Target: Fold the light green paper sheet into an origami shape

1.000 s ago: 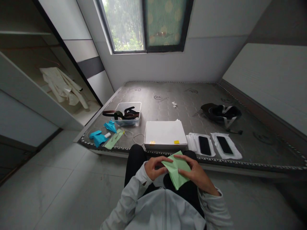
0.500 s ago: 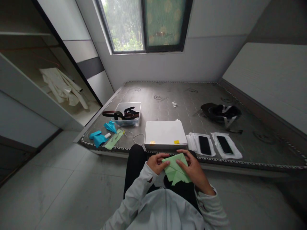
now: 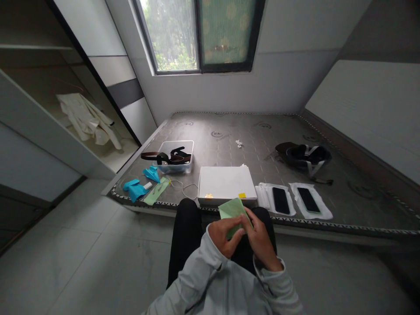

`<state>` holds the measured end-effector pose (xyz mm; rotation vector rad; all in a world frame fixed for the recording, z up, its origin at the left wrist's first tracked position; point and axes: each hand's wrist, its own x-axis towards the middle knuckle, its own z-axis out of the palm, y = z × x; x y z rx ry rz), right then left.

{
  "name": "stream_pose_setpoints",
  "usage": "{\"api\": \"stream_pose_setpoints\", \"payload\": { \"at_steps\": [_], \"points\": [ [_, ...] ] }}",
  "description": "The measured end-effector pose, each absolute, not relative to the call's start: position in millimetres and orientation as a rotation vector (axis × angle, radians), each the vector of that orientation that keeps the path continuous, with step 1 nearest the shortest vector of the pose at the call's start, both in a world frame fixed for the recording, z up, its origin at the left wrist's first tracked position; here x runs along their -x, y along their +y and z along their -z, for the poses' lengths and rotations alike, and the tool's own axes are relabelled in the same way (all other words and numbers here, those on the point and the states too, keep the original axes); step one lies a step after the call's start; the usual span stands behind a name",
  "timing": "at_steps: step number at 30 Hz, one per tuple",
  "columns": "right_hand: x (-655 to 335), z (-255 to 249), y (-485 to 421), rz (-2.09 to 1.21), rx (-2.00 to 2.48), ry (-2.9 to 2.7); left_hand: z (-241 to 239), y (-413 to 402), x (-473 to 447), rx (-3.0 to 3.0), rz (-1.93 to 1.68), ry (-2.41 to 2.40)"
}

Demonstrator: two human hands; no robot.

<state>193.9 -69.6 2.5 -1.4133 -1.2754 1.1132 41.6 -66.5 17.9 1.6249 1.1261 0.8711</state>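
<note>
A piece of folded light-green paper (image 3: 232, 208) is held above my lap, in front of the white box (image 3: 226, 181). My left hand (image 3: 223, 236) is closed on its lower left part, with the thumb pointing across it. My right hand (image 3: 259, 236) grips the paper's right side, its fingers close to those of the left. The lower part of the paper is largely hidden behind both hands. Part of it stands up over the near edge of the box as I see it.
On the mattress (image 3: 210, 122) stands a clear plastic container (image 3: 188, 166) with dark belts (image 3: 164, 157). Blue folded paper (image 3: 136, 191) and a green paper strip (image 3: 156, 191) lie at left. Two phones (image 3: 280, 200) on white wrapping and a black cap (image 3: 300, 155) lie at right.
The green paper has turned and been raised slightly, so less of it shows. My left hand has moved right and down across it, closer to my right hand.
</note>
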Motion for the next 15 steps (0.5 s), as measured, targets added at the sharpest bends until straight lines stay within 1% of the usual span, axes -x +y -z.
{"api": "stream_pose_setpoints", "payload": {
  "at_steps": [3,6,9,11,13,15],
  "points": [
    [-202,0,-68,-1.125,1.442,-1.188,-11,-60,-34,-1.628,-0.962,1.179],
    [-210,-1,-70,-1.279,1.331,-1.102,0,-44,-23,-1.506,-1.1,1.385],
    [-213,-3,-74,-1.359,1.293,-1.051,11,-31,-16,-1.227,-0.89,1.263],
    [-215,-2,-75,-1.281,1.345,-1.117,15,-28,-14,-1.085,-0.774,1.189],
    [-218,-3,-75,-1.19,1.393,-1.249,17,-29,-14,-0.995,-0.768,1.194],
    [-222,-4,-76,-1.167,1.379,-1.403,16,-30,-14,-0.933,-0.811,1.222]
  ]
}}
